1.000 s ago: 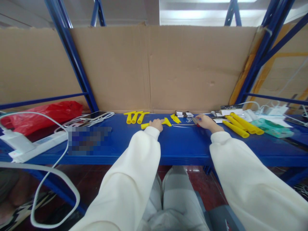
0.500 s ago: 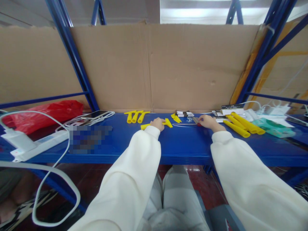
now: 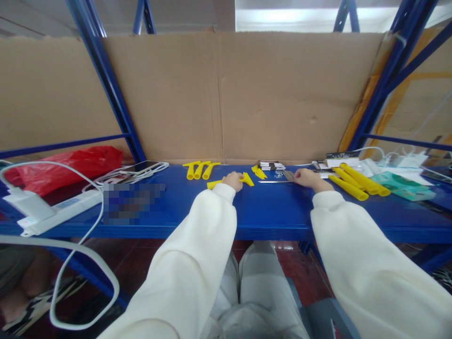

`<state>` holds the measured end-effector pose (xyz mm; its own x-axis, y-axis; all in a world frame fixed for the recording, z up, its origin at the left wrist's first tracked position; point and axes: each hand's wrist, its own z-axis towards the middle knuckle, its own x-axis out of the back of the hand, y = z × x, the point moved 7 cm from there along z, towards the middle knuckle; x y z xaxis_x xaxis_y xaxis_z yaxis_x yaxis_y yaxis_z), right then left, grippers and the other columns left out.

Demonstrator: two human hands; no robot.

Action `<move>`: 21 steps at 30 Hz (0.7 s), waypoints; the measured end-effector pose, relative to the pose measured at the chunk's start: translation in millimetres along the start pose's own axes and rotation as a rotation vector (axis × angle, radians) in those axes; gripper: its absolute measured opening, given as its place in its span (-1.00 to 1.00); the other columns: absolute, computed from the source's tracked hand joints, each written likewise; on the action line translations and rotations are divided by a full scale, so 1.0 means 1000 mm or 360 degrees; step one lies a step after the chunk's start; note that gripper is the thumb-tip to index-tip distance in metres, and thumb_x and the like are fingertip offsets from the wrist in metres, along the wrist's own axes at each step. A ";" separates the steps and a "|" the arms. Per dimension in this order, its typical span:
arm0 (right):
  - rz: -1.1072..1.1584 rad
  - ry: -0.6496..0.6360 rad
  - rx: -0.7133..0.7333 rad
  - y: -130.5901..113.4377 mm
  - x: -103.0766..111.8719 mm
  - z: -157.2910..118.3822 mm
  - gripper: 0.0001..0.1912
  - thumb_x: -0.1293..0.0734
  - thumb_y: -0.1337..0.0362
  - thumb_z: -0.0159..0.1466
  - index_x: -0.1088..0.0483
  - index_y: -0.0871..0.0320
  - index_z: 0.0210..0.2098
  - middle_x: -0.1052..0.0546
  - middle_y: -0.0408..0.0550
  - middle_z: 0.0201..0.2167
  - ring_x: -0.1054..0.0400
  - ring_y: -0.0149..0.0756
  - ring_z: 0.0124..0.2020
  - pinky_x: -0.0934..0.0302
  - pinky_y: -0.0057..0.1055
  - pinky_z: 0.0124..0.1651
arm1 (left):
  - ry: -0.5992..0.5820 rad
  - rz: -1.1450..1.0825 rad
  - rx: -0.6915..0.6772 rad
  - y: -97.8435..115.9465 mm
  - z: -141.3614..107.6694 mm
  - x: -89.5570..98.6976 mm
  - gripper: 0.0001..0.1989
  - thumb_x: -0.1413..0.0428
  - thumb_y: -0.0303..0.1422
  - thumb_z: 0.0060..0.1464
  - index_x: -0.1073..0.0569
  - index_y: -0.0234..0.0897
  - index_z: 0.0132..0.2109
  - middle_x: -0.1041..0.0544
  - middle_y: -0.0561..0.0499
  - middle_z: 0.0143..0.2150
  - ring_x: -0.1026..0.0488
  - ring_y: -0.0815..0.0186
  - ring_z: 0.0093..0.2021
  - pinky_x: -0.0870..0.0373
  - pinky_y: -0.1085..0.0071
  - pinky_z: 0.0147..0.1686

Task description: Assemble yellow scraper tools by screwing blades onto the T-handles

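Observation:
My left hand [image 3: 233, 181] is closed around a yellow T-shaped handle [image 3: 248, 179] lying on the blue tabletop, its tube end showing on the left and its crosspiece on the right. Farther right, the fingers of my right hand [image 3: 305, 178] are pinched together beside a small greyish flat piece [image 3: 288, 175]. What they grip is too small to make out. A thin metal rod [image 3: 275, 182] lies just left of these fingertips. Tiny pale bits [image 3: 278, 173] are scattered behind the rod. Yellow flat pieces [image 3: 259, 172] rest between my hands, near a black-and-white stack [image 3: 271, 165].
Three yellow T-shaped handles [image 3: 199, 170] stand at the back left. Several yellow tubes [image 3: 360, 182] and a green packet [image 3: 402, 185] lie at right. A power strip [image 3: 63, 211], cables and a red bag [image 3: 70, 167] occupy the left. Cardboard [image 3: 247, 94] walls the back.
My right hand has shifted slightly right, and the red bit by its fingertips no longer shows. The metal rod has moved a little right. My left hand stays on the yellow handle.

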<state>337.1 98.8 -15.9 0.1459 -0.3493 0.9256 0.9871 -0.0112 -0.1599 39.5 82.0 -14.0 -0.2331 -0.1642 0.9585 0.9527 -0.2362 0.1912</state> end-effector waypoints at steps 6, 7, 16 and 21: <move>-0.0150 -0.0191 -0.0438 0.001 0.016 -0.015 -0.76 -0.30 0.26 0.20 -0.56 0.12 -0.19 -0.58 0.16 -0.07 -0.45 0.07 0.02 -0.26 0.03 0.07 | -0.0007 0.0019 -0.0033 0.002 -0.001 0.000 -0.56 -0.03 -0.40 0.18 -0.48 -0.07 0.18 -0.48 0.01 0.21 -0.40 0.16 0.20 -0.33 0.27 0.16; -0.0162 -0.0190 -0.0464 0.000 0.018 -0.017 -0.75 -0.30 0.28 0.19 -0.56 0.12 -0.18 -0.58 0.17 -0.05 -0.44 0.08 0.03 -0.25 0.05 0.08 | -0.0009 0.0019 -0.0039 0.003 -0.001 0.000 -0.57 -0.02 -0.40 0.18 -0.47 -0.07 0.18 -0.48 0.00 0.21 -0.41 0.16 0.20 -0.33 0.26 0.16; -0.0171 -0.0183 -0.0476 -0.003 0.015 -0.019 -0.71 -0.24 0.37 0.20 -0.55 0.13 -0.17 -0.58 0.17 -0.05 -0.43 0.05 0.05 -0.19 0.10 0.12 | 0.0000 0.0007 -0.0065 0.004 -0.002 0.001 -0.58 -0.02 -0.40 0.20 -0.48 -0.08 0.17 -0.47 -0.01 0.22 -0.41 0.16 0.20 -0.34 0.26 0.15; -0.0170 -0.0151 -0.0486 -0.001 0.013 -0.013 -0.73 -0.24 0.33 0.21 -0.56 0.15 -0.19 -0.58 0.18 -0.05 -0.43 0.05 0.05 -0.15 0.13 0.14 | 0.0005 -0.0012 -0.0066 0.004 -0.001 0.001 -0.58 -0.01 -0.42 0.19 -0.49 -0.10 0.16 -0.48 -0.03 0.21 -0.42 0.13 0.19 -0.35 0.23 0.15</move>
<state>337.5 82.2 -8.5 0.0625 -0.2422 0.9682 0.9338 -0.3282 -0.1424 42.8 79.7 -13.0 -0.2409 -0.1651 0.9564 0.9421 -0.2767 0.1896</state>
